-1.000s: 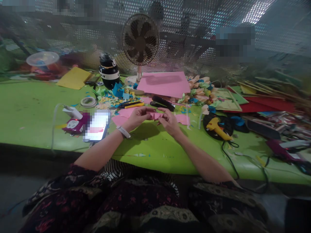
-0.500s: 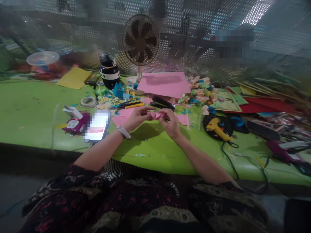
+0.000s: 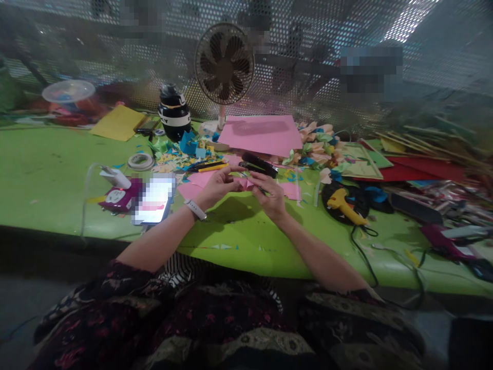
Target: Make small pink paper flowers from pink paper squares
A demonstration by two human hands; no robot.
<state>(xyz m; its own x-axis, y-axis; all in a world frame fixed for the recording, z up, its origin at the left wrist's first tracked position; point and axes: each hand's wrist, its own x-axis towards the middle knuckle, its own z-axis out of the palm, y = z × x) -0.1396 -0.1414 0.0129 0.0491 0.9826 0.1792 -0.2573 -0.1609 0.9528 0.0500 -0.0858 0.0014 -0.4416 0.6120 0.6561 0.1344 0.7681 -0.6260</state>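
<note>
Perforated grey screen (image 3: 165, 61) at the back, green bench (image 3: 46, 174) in front, littered with craft stuff. Left hand (image 3: 219, 186) and right hand (image 3: 271, 198) meet over the middle of the bench, near its front edge. Small pink paper piece (image 3: 243, 183) is between them, raised off the bench, looks folded; exact shape too small to tell. Left grip: thumb and fingers pinched on its left end. Right grip: same, pinched on its right end, fingertips partly hiding it. White watch (image 3: 195, 209) on left wrist.

Just beyond the hands: black stapler (image 3: 261, 164) and yellow-and-black cutter (image 3: 211, 167). Larger pink sheet (image 3: 262, 133) lies behind them, in front of the fan (image 3: 225, 67). Black bottle (image 3: 174, 121) upright left of the fan, coloured scraps (image 3: 167, 155) spread in front of it. Peach paper bits (image 3: 318, 134) heaped right of the sheet.

Left side: phone (image 3: 156, 198) with lit screen, beside a purple power strip (image 3: 122, 195); tape roll (image 3: 140, 162) behind; yellow sheet (image 3: 118, 123) farther back. Right side: yellow glue gun (image 3: 344, 205) on a round black base, red sheets (image 3: 419, 167) beyond.
</note>
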